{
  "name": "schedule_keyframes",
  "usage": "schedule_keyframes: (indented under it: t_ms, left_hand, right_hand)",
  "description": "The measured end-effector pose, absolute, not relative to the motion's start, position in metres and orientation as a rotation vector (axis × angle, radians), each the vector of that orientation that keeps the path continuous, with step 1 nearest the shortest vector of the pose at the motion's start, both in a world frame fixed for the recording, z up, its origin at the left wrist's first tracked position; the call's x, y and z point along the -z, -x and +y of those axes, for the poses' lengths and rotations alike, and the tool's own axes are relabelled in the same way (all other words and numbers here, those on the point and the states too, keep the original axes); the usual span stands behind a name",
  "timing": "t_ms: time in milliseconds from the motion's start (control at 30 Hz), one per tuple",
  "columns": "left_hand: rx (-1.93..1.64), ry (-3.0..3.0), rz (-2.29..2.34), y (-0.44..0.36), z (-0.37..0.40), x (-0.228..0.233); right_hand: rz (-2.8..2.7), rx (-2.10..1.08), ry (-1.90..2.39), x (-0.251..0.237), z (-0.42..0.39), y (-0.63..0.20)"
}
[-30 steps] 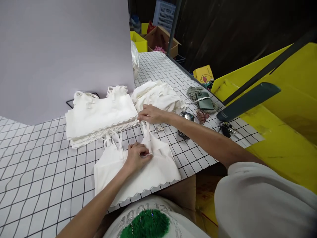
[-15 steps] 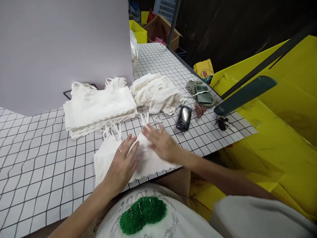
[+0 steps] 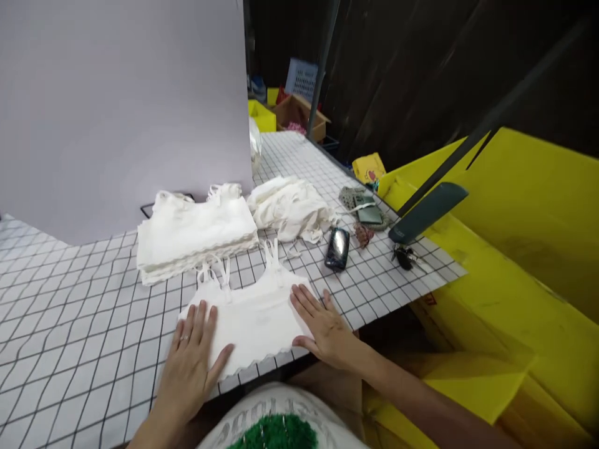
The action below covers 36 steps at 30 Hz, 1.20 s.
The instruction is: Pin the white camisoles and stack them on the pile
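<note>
A white strappy top (image 3: 255, 315) lies flat on the grid-patterned table (image 3: 70, 324), near its front edge. My left hand (image 3: 191, 358) rests flat on the garment's left edge, fingers spread. My right hand (image 3: 322, 324) lies flat on its right edge. Neither hand grips anything. Just behind the top sits a neat stack of folded white tops (image 3: 194, 234). To the right of that stack is a loose heap of white garments (image 3: 290, 207).
A dark phone (image 3: 337, 248), keys (image 3: 406, 255), a small pouch with a green card (image 3: 367, 209) and a dark flat bar (image 3: 428, 212) lie at the table's right. Yellow bins (image 3: 515, 249) stand to the right. A lilac backdrop (image 3: 121, 100) rises behind.
Both hands have slid apart from the middle of the top to its left and right edges, flattening it. A second ago the right hand was up at the strap by the stack.
</note>
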State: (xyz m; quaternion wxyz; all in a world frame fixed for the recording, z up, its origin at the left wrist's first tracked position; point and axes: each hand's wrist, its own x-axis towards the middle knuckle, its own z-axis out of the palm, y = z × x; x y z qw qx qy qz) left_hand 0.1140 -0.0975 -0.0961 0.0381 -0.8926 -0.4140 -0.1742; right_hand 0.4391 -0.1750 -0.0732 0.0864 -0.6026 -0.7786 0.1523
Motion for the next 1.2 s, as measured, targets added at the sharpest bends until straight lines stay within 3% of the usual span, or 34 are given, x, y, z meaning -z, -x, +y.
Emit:
schedule_keyframes:
  t_ms: [100,200,333,500,700,833,933,1033,1133,1200]
  left_hand:
    - [0.587,2.670,-1.305,-0.103,-0.097,0.108]
    - [0.660,2.644,-1.405,-0.100,-0.093,0.112]
    - [0.809,2.635,-1.517,-0.112,-0.081,0.087]
    - [0.943,2.701,-1.258,-0.102,-0.054,0.051]
    - [1.140,2.774,-1.584,-0.067,-0.022,0.030]
    - [1.201,2.914,-1.632,-0.087,-0.002,-0.005]
    - [1.334,2.993,-1.614,-0.121,0.012,-0.042]
    - [1.664,3.135,-1.501,-0.159,0.023,-0.088]
    - [2.149,3.101,-1.266,-0.193,0.032,-0.136]
    - [2.256,3.089,-1.184,-0.209,0.036,-0.159]
  right_hand:
    - [-2.067,-0.395,1.794,0.071,-0.151,-0.470]
    - [-1.804,-0.118,1.673,0.054,-0.101,-0.502]
    - [-2.039,0.119,1.659,0.033,-0.025,-0.508]
    - [-2.085,0.096,1.755,0.007,0.048,-0.507]
    - [-1.797,0.137,1.675,-0.081,0.095,-0.550]
    - [-1.621,0.156,1.540,-0.154,0.104,-0.557]
    - [-1.558,0.033,1.384,-0.205,0.096,-0.535]
    - [-1.596,-0.333,1.175,-0.244,0.076,-0.490]
    - [-1.749,-0.592,1.089,-0.262,0.050,-0.439]
    - [-1.839,-0.655,1.065,-0.266,0.035,-0.413]
